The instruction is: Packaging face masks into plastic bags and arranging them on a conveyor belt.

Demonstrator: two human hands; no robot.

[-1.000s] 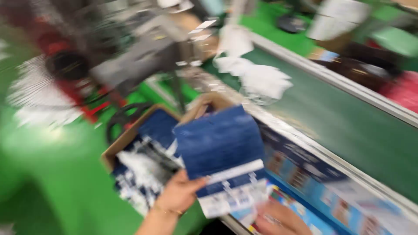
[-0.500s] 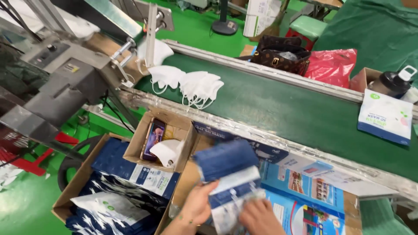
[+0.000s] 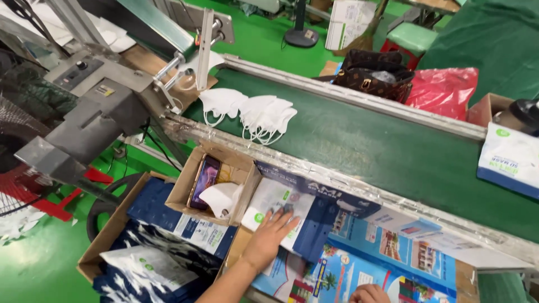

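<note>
My left hand (image 3: 270, 234) lies flat, fingers spread, on a blue and white pouch (image 3: 283, 214) that rests on a stack of flat packaging beside the conveyor belt (image 3: 382, 146). My right hand (image 3: 370, 294) shows only as knuckles at the bottom edge, on a colourful printed sheet (image 3: 382, 264); what it holds is hidden. A pile of white face masks (image 3: 250, 112) sits on the belt's left end.
A small open carton (image 3: 193, 168) holds a phone (image 3: 205, 179) and a mask. A bigger carton (image 3: 106, 235) of blue pouches stands on the green floor. A grey machine (image 3: 95, 112) stands left. A mask box (image 3: 508, 160), handbag (image 3: 376, 76) and red bag (image 3: 443, 90) lie right.
The blue and white pouch that both hands held up has been laid down on the stack. My left hand now presses on it; my right hand has dropped to the frame's bottom edge.
</note>
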